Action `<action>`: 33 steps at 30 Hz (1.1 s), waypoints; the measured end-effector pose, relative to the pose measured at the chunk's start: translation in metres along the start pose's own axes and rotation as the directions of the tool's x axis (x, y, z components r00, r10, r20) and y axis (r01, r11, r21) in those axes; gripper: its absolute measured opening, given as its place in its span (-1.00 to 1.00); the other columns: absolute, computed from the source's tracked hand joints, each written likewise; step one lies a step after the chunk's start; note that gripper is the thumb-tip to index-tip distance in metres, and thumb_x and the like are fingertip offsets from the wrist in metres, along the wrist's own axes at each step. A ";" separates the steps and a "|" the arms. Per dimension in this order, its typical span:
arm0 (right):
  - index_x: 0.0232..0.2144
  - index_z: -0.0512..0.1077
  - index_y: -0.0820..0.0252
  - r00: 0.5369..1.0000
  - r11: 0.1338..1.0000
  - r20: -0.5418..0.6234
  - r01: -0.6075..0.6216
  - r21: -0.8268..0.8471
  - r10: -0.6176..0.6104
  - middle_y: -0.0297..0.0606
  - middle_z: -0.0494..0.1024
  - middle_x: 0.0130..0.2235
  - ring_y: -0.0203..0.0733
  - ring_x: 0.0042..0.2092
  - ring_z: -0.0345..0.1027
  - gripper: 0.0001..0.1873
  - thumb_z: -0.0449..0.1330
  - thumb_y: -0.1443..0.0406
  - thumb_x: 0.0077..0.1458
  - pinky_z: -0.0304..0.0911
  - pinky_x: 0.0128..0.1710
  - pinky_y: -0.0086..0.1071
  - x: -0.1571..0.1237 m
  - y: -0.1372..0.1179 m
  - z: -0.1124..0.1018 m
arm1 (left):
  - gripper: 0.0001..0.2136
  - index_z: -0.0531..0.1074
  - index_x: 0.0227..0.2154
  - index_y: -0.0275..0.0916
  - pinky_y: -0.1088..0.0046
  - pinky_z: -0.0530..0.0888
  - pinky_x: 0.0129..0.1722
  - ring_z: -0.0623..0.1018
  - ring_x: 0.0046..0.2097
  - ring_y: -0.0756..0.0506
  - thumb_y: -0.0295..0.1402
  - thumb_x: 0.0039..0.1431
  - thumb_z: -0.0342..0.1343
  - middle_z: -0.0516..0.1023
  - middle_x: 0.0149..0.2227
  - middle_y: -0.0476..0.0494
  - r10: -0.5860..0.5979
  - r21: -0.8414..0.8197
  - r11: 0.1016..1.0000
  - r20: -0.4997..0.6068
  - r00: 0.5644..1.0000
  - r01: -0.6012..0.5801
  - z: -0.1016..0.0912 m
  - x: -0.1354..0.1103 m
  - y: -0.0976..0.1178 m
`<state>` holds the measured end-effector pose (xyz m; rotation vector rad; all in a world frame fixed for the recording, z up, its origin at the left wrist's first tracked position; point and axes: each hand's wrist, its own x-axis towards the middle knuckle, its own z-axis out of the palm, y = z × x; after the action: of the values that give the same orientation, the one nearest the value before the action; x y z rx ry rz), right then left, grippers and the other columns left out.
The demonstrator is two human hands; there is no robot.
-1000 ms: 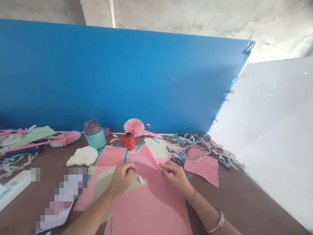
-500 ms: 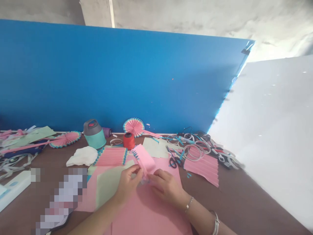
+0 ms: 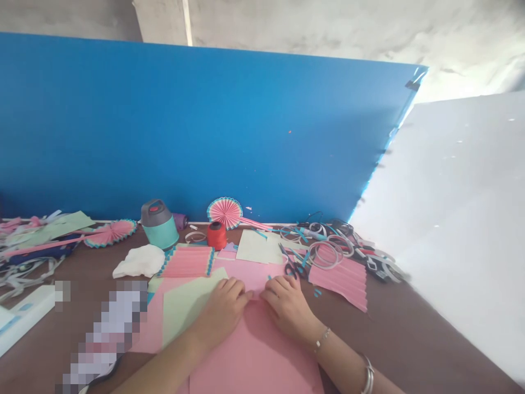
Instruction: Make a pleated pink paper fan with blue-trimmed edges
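My left hand [image 3: 223, 307] and my right hand [image 3: 287, 303] lie side by side, knuckles up, on a large pink sheet [image 3: 254, 355]. Their fingers curl down and press a pink pleated paper strip [image 3: 254, 280] flat between them; most of the strip is hidden under the fingers. A pale green sheet [image 3: 184, 306] lies just left of my left hand. My right wrist wears a thin bracelet and a silver bangle.
Behind the hands lie a pleated pink piece with a blue edge [image 3: 188, 262], a red thread spool [image 3: 216, 235], a teal flask [image 3: 159, 224], a pink rosette fan [image 3: 225, 212], scissors [image 3: 289, 266], tape rings [image 3: 324, 254] and a white cloth [image 3: 139, 260]. A blue board [image 3: 205, 126] stands behind, a white board [image 3: 451, 219] to the right.
The pleated strip, held up and fanned out a second ago, was folded together and brought down. Both hands have come together and now press it flat on the pink sheet.
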<state>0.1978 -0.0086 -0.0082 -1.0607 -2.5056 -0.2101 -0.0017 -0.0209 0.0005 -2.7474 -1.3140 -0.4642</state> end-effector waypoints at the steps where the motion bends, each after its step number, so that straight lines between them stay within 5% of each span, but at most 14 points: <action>1: -0.37 0.43 0.17 0.999 1.000 0.052 -0.007 0.005 0.006 -0.23 0.44 -0.34 -0.19 -0.26 0.23 -0.81 0.03 0.44 0.10 0.02 -0.19 -0.27 -0.001 0.002 0.001 | -0.71 0.41 -0.18 -0.19 0.33 0.31 -0.25 0.37 -0.25 -0.11 -0.58 0.17 -0.15 0.41 -0.29 -0.14 -0.001 -0.006 1.000 0.047 0.999 0.001 0.000 0.000 0.001; 6: -0.28 0.46 0.14 0.978 0.997 0.207 -0.052 0.059 0.038 -0.24 0.42 -0.36 -0.21 -0.30 0.22 -0.77 0.05 0.44 0.07 0.01 -0.34 -0.34 -0.004 0.007 0.002 | -0.76 0.43 -0.35 -0.23 0.37 0.32 -0.22 0.42 -0.23 -0.11 -0.57 0.15 -0.14 0.46 -0.30 -0.13 -0.120 -0.129 0.981 0.180 0.976 0.144 -0.007 -0.004 -0.005; 12: -0.18 0.43 0.14 0.972 0.951 0.195 -0.178 0.252 0.131 -0.23 0.43 -0.30 -0.20 -0.24 0.28 -0.69 0.01 0.48 0.07 0.13 -0.27 -0.38 -0.006 0.013 0.005 | -0.79 0.44 -0.43 -0.19 0.43 0.31 -0.22 0.45 -0.21 -0.10 -0.49 0.12 -0.10 0.50 -0.34 -0.09 -0.284 -0.352 0.878 0.165 0.945 0.325 -0.014 -0.005 -0.017; 23: -0.46 0.44 0.20 0.946 0.832 0.192 -0.320 0.453 0.260 -0.27 0.46 -0.44 -0.23 -0.32 0.29 -0.79 0.02 0.39 0.10 0.15 -0.32 -0.40 -0.001 0.018 0.000 | -0.81 0.43 -0.55 -0.19 0.47 0.30 -0.33 0.48 -0.28 -0.10 -0.38 0.05 -0.06 0.52 -0.39 -0.07 -0.400 -0.489 0.739 0.234 0.886 0.463 -0.023 -0.004 -0.024; 29: -0.51 0.37 0.22 0.866 0.686 0.279 -0.499 0.529 0.415 -0.35 0.41 -0.52 -0.33 -0.48 0.18 -0.75 0.08 0.19 0.09 0.06 -0.49 -0.47 0.003 0.019 0.002 | -0.82 0.39 -0.60 -0.21 0.49 0.27 -0.41 0.45 -0.39 -0.07 -0.34 0.01 -0.04 0.48 -0.48 -0.03 -0.443 -0.511 0.691 0.258 0.858 0.511 -0.022 -0.002 -0.028; 33: -0.60 0.29 0.22 0.847 0.678 0.288 -0.530 0.510 0.446 -0.40 0.31 -0.58 -0.36 -0.52 0.10 -0.66 0.07 0.12 0.08 -0.02 -0.52 -0.47 0.007 0.017 0.000 | -0.84 0.37 -0.59 -0.22 0.50 0.25 -0.43 0.43 -0.40 -0.06 -0.35 0.00 -0.04 0.47 -0.49 -0.03 -0.466 -0.493 0.684 0.272 0.842 0.537 -0.017 -0.001 -0.031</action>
<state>0.2052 0.0077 -0.0052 -1.4411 -2.0495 0.7645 -0.0308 -0.0054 0.0143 -2.8129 -2.3243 -0.8373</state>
